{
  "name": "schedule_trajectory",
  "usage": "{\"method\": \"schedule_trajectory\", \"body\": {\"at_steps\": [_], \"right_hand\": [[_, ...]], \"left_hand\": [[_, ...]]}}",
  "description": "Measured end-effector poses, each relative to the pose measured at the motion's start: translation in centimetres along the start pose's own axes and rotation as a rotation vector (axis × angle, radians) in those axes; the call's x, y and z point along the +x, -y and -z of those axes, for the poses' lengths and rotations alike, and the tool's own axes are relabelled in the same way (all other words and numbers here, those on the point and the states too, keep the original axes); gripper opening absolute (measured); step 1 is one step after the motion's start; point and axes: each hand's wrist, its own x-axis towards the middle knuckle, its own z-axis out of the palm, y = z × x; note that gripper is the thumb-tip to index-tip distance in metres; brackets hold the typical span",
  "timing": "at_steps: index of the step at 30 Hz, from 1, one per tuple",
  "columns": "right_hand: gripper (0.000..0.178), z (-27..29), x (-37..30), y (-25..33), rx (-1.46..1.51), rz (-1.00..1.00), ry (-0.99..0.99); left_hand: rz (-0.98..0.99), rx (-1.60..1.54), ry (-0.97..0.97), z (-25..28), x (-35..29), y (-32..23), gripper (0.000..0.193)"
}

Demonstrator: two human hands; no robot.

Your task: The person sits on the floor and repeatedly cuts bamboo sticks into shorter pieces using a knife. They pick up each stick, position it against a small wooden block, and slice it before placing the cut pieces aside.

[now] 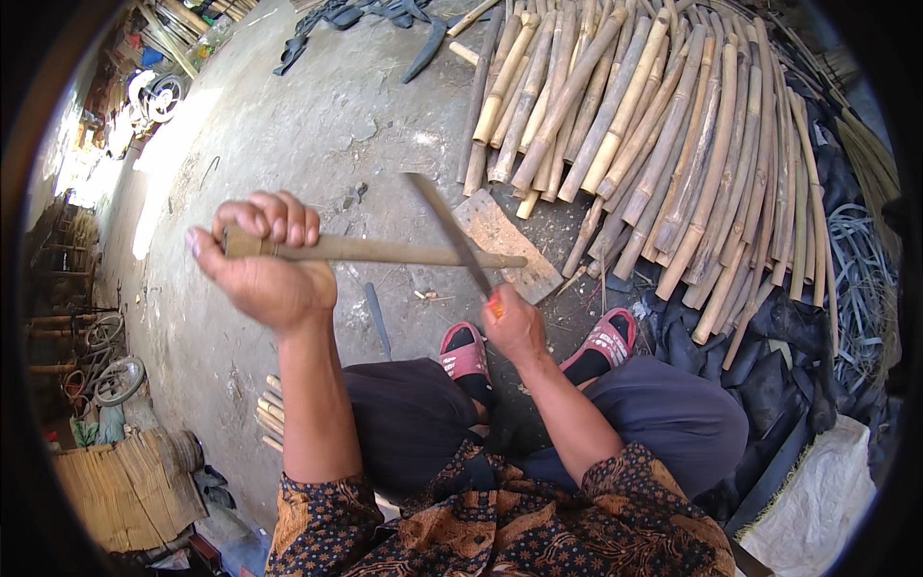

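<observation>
My left hand [274, 264] is wrapped round one end of a bamboo stick [385, 250], raised at the left. The stick points right, nearly level, its far end over a flat wooden board [514, 245] on the floor. In my right hand [514, 327] is a knife with an orange handle and a long dark blade [444, 219]. The blade slants up to the left and crosses in front of the stick near its far end. I cannot tell whether blade and stick touch.
A big pile of cut bamboo poles [663, 125] lies at the right, beside dark sheeting and a white sack [817, 495]. Dark strips [351, 14] lie at the back. A thin flat strip [377, 317] and several short sticks [270, 413] are near my left knee.
</observation>
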Motion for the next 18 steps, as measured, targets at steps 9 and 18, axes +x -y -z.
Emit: {"method": "schedule_trajectory", "body": {"at_steps": [9, 18], "right_hand": [[0.026, -0.8, -0.1, -1.5, 0.073, 0.269, -0.089], [0.03, -0.7, -1.0, -3.7, 0.021, -0.113, -0.012]], "left_hand": [[0.033, 0.02, 0.029, -1.7, 1.4, 1.1, 0.06], [0.03, -0.083, 0.146, -1.4, 1.3, 0.9, 0.064]]}}
